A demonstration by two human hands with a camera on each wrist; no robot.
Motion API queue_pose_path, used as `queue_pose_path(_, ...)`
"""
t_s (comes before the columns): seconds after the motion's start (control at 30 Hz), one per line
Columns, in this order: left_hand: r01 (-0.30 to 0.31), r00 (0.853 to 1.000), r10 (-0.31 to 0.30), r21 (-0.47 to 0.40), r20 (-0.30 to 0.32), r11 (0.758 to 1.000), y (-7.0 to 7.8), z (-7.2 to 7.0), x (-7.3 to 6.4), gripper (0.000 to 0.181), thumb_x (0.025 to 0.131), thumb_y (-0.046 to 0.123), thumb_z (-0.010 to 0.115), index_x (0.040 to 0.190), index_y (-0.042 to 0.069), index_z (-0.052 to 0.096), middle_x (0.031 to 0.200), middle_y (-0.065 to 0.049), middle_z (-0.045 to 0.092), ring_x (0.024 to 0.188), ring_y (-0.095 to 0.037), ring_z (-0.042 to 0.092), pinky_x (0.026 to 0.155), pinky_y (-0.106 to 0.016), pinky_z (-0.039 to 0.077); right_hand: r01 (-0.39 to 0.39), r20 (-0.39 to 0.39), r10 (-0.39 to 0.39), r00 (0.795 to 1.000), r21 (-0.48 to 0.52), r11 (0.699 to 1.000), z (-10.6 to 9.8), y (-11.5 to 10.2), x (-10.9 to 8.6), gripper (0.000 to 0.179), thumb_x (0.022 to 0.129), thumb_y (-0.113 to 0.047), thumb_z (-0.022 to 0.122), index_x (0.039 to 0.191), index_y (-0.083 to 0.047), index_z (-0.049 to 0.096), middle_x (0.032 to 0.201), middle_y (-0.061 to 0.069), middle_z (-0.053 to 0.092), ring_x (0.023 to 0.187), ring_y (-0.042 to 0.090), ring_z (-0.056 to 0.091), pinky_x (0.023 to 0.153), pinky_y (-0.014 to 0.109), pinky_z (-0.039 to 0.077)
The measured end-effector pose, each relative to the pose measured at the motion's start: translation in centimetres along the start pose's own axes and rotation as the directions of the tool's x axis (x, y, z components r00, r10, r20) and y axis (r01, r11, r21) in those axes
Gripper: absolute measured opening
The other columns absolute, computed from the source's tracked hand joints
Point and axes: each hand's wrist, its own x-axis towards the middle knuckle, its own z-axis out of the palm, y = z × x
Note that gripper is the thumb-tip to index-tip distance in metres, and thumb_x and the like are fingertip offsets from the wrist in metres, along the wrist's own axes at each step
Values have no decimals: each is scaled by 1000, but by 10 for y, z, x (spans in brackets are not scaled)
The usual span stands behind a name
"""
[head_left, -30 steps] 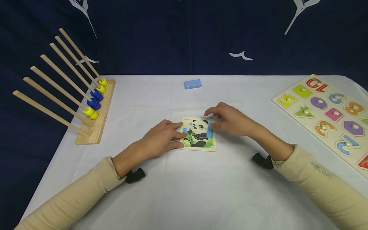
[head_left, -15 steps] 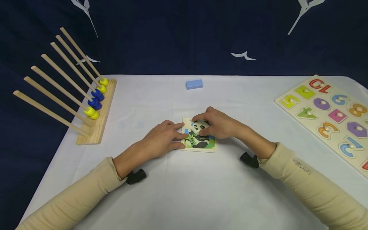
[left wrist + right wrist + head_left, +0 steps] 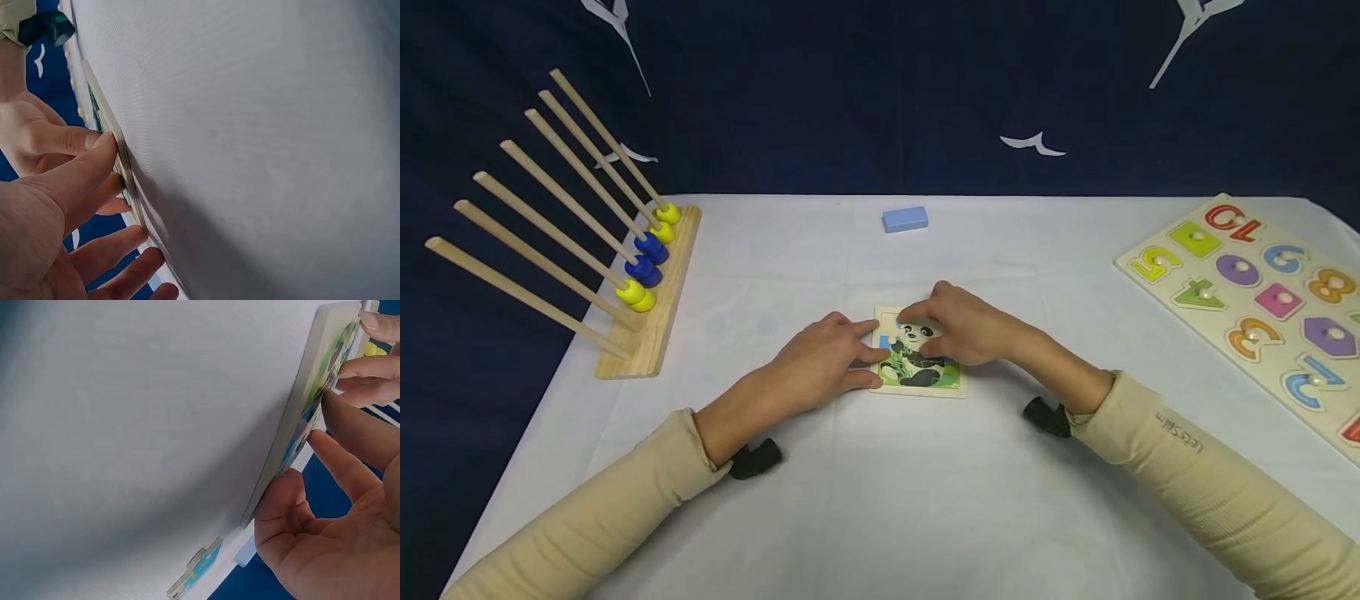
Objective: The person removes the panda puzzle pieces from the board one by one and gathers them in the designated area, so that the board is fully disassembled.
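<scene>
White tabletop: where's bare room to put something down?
In front of the panda puzzle, between the sleeves, is broad bare cloth. More lies between bead rack and left hand, blue block and puzzle, and right hand and number board. It's crowded at the puzzle, where both hands touch it; the right wrist view shows a loose jigsaw piece nearby.
</scene>
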Motion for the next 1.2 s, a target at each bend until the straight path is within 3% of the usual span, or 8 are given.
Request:
queue_pose_path(0.43,11,1000,-11,-18,1,1000,1,-1,-1,37,92,32,71,125,17,71,146,-14,48,118,-31,50,97,-40,43,-1,-52,4,999,60,998,1,-2,3,42,81,-2,78,119,-12,66,106,14,50,101,28,42,87,42,40)
queue_pose_path(0.63,14,1000,-14,-11,6,1000,0,-1,-1,37,92,32,71,125,17,70,147,-14,48,118,-30,50,97,-40,44,5,-52,-2,999,41,999,1,-3,3,43,83,-1,76,124,-10,67,111,13,55,105,28,49,94,44,42)
queue_pose_path(0.93,19,1000,-19,-5,12,1000,0,0,0,37,92,33,71,126,18,70,147,-14,47,119,-30,50,96,-41,44,66,-76,-68,995,-38,997,0,-2,4,41,85,3,72,125,-2,68,108,11,63,98,26,53,88,40,43)
queue_pose_path(1.2,21,1000,-21,-8,18,1000,0,-1,0,37,92,33,71,126,18,70,148,-14,47,118,-31,50,97,-41,43,48,-116,-49,992,-10,999,0,-3,2,44,86,4,70,129,0,62,107,11,63,98,26,54,89,41,43)
